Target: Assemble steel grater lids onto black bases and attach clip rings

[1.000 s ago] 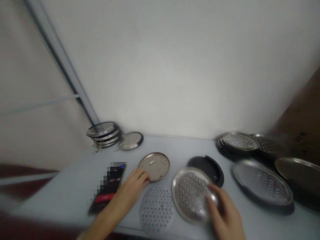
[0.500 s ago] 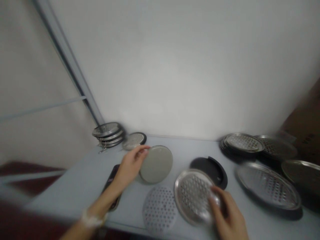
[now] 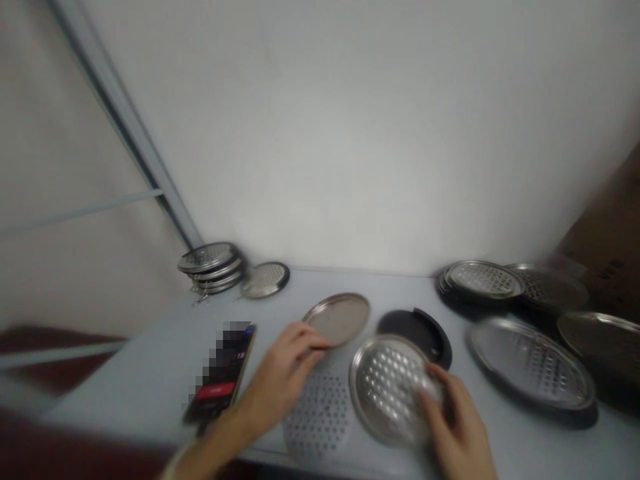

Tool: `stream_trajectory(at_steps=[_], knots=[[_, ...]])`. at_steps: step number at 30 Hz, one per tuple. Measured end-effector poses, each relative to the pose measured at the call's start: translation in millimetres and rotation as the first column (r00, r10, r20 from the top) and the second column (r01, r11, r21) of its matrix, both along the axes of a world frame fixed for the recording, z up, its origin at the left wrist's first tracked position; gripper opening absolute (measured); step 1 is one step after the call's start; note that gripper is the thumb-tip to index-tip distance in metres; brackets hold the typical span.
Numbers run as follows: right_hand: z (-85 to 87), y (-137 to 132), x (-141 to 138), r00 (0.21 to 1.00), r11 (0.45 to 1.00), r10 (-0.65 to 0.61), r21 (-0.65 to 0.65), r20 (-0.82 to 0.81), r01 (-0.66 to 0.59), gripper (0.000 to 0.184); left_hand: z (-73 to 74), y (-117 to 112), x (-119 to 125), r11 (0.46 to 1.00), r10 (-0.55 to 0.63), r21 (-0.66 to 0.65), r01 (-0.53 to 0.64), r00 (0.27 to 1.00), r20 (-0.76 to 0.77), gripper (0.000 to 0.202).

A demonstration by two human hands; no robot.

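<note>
My left hand [image 3: 285, 373] pinches the near edge of a thin round metal plate [image 3: 340, 320] with a raised rim, tilted above the table. In my right hand [image 3: 460, 423], a round metal grater disc [image 3: 387, 387] with rows of raised holes is gripped by its right edge; motion blurs part of it. Below and between the hands lies a flat perforated disc [image 3: 317, 413], its left part behind my left hand. Just behind the grater disc, a black round base [image 3: 410, 323] with a raised lip sits on the table, partly covered.
A stack of round graters [image 3: 210, 263] and one more grater [image 3: 265, 279] stand at the back left. A phone [image 3: 225, 373] lies left of my left hand. Several graters [image 3: 533, 363] spread over the right side. A cardboard box [image 3: 610, 253] is beyond them.
My left hand has moved right and towards me with the plate, which has turned from facing me to a flatter tilt. My right hand keeps its grip on the grater disc, hardly moving.
</note>
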State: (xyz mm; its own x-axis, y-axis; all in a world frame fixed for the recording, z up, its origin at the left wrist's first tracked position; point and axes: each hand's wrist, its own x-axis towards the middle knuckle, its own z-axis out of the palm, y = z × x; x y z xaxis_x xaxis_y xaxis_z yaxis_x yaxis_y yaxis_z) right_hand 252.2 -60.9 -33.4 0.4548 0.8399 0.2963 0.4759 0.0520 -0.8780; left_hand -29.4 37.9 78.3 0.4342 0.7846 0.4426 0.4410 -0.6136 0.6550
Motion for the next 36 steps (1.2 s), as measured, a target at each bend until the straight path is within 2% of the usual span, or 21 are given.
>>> stream_trajectory(at_steps=[3, 5, 7, 10, 13, 15, 18, 20, 23, 25, 28, 30, 33, 36], knots=[[0.0, -2.4, 4.8, 0.989, 0.997, -0.064, 0.027, -0.133, 0.068, 0.049, -23.2, -10.8, 17.3, 0.982, -0.116, 0.131, 0.134, 0.984, -0.136, 0.026], [1.9, -6.0, 4.1, 0.955, 0.98, -0.165, 0.071, -0.247, 0.188, 0.049, -38.6, -12.4, 24.2, 0.971, -0.128, 0.174, 0.163, 0.972, -0.198, 0.027], [3.6, -10.1, 0.9, 0.894, 0.937, -0.271, 0.114, -0.357, 0.33, 0.047, -47.8, -13.2, 27.7, 0.967, -0.137, 0.176, 0.185, 0.957, -0.255, 0.027], [4.5, -14.2, -4.7, 0.804, 0.839, -0.394, 0.184, -0.444, 0.513, 0.042, -48.1, -17.5, 26.7, 0.965, -0.174, 0.124, 0.231, 0.917, -0.358, 0.031], [6.7, -15.0, -7.3, 0.761, 0.763, -0.454, 0.238, -0.464, 0.601, 0.04, -43.2, -26.4, 15.1, 0.977, -0.187, 0.008, 0.212, 0.876, -0.444, 0.036], [10.0, -14.7, -7.0, 0.757, 0.769, -0.449, 0.226, -0.475, 0.598, 0.041, -44.7, -33.4, 0.2, 0.989, -0.149, -0.077, 0.128, 0.869, -0.471, 0.053], [15.3, -14.6, -5.7, 0.76, 0.804, -0.435, 0.171, -0.483, 0.569, 0.045, -54.8, -43.2, -26.9, 0.983, -0.093, -0.183, -0.007, 0.842, -0.531, 0.107], [17.4, -14.6, -5.3, 0.758, 0.815, -0.432, 0.148, -0.489, 0.56, 0.048, -62.2, -48.4, -42.3, 0.969, -0.103, -0.241, -0.049, 0.811, -0.576, 0.122], [19.1, -13.3, -5.9, 0.766, 0.824, -0.425, 0.143, -0.483, 0.548, 0.049, -71.5, -52.9, -57.2, 0.956, -0.121, -0.285, -0.069, 0.793, -0.598, 0.117], [21.0, -11.2, -7.0, 0.78, 0.826, -0.426, 0.155, -0.459, 0.542, 0.049, -78.9, -52.9, -63.6, 0.958, -0.08, -0.267, -0.101, 0.801, -0.593, 0.115], [25.8, -6.5, -8.8, 0.8, 0.832, -0.411, 0.18, -0.437, 0.525, 0.052, -90.3, -45.9, -72.2, 0.981, 0.034, -0.142, -0.134, 0.832, -0.553, 0.112], [28.8, -3.4, -9.5, 0.812, 0.84, -0.398, 0.186, -0.427, 0.509, 0.053, -91.8, -36.5, -76.2, 0.992, 0.096, -0.019, -0.122, 0.856, -0.507, 0.108], [30.5, -0.3, -8.9, 0.816, 0.853, -0.393, 0.164, -0.424, 0.496, 0.055, -78.8, -19.7, -71.5, 0.983, 0.151, 0.163, -0.085, 0.878, -0.454, 0.095], [28.9, 0.6, -7.6, 0.801, 0.863, -0.373, 0.143, -0.469, 0.485, 0.059, -57.0, -9.0, -48.3, 0.967, 0.159, 0.251, -0.054, 0.893, -0.422, 0.073]])
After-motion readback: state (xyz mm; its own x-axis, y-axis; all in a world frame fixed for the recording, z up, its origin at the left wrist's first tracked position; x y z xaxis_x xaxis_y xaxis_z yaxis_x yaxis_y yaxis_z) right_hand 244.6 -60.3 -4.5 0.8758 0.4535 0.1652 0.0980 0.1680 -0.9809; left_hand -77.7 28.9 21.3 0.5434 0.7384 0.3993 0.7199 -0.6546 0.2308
